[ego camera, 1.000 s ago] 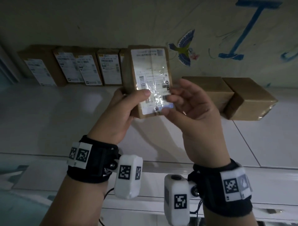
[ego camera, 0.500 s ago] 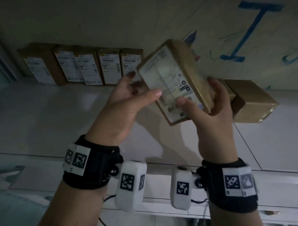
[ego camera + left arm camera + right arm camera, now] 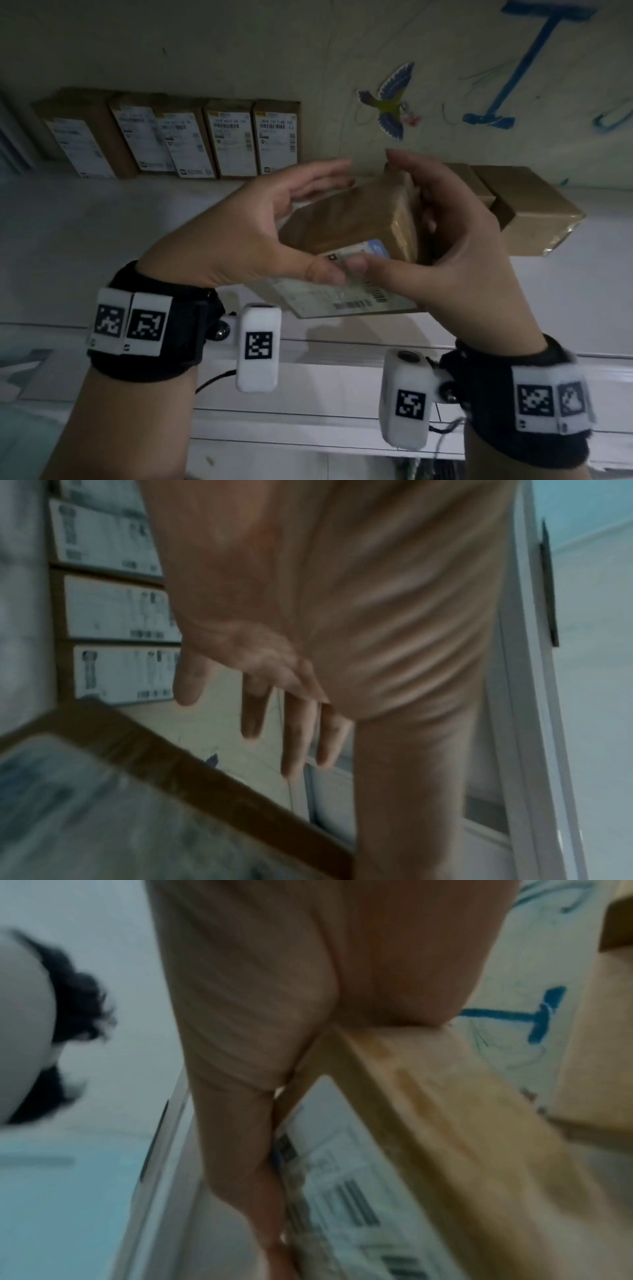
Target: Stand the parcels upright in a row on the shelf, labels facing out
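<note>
While facing the pale wall [image 3: 239, 51] behind the white shelf [image 3: 102, 240], seeing blue scribbles [image 3: 507, 78] and a bird sticker [image 3: 390, 99] up on it.

Standing upright against that wall at the shelf's left: a row of five parcels [image 3: 236, 140], touching or nearly touching side by side, white labels turned outward. Showing again, blurred, in the left wrist view as stacked label faces [image 3: 116, 607].

Lying flat at the shelf's right, close together and with plain brown sides showing: two more boxes [image 3: 527, 209].

Holding a brown parcel [image 3: 346, 219] in the air above the shelf, between the row and the two boxes, apart from both. Tilting it so that a plain brown side is facing up and the label [image 3: 342, 298] is slanting down toward the camera, barcodes showing near its lower edge.

Grasping the parcel's right end with the right grip [image 3: 455, 246]: fingers curling round the far side, thumb pressing on the label face, as the right wrist view [image 3: 260, 1123] is also showing.

Keeping the left grip [image 3: 246, 233] released: fingers stretching out straight above the parcel's top side, thumb tip lying at the label's edge just beside the right thumb. Not telling clearly whether that thumb is touching. Showing straight, spread fingers [image 3: 294, 737] clear of the box in the left wrist view.

Wearing black bands with square printed markers [image 3: 147, 329] on both wrists.
</note>
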The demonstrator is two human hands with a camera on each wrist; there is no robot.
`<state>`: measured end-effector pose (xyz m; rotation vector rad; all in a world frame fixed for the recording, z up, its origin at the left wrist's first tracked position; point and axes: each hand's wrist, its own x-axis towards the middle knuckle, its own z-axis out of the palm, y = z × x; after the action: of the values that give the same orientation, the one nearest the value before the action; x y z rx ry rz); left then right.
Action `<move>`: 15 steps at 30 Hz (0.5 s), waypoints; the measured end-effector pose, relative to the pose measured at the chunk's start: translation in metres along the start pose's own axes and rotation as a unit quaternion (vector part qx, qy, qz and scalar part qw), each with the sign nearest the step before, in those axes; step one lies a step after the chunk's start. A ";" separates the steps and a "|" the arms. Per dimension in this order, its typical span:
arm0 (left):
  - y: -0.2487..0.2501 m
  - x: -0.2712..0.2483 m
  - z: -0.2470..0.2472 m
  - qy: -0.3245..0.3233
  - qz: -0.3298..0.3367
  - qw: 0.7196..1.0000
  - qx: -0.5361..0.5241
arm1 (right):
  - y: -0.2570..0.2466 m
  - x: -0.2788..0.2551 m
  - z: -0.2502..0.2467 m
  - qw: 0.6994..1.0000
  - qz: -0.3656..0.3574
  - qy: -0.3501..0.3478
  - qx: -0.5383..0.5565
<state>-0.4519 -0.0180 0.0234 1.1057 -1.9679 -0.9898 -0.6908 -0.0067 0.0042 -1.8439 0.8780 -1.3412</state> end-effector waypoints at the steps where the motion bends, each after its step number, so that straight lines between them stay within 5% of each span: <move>1: 0.001 0.000 0.002 -0.012 -0.006 1.000 0.000 | 0.000 0.000 0.001 0.999 0.005 -0.004 0.032; 7: -0.004 0.005 0.004 0.033 -0.042 0.998 0.043 | 0.006 0.005 0.006 0.996 0.006 0.006 0.092; 11: -0.011 0.013 -0.005 0.179 -0.016 0.981 -0.067 | 0.016 0.008 -0.001 0.993 0.065 0.074 0.072; 15: -0.005 0.020 -0.002 0.178 0.022 0.968 -0.174 | 0.014 0.021 0.004 0.981 0.147 0.013 0.129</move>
<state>-0.4568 -0.0387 0.0234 0.9579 -1.4608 -0.9881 -0.6842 -0.0310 0.0022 -1.4412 0.9029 -1.2296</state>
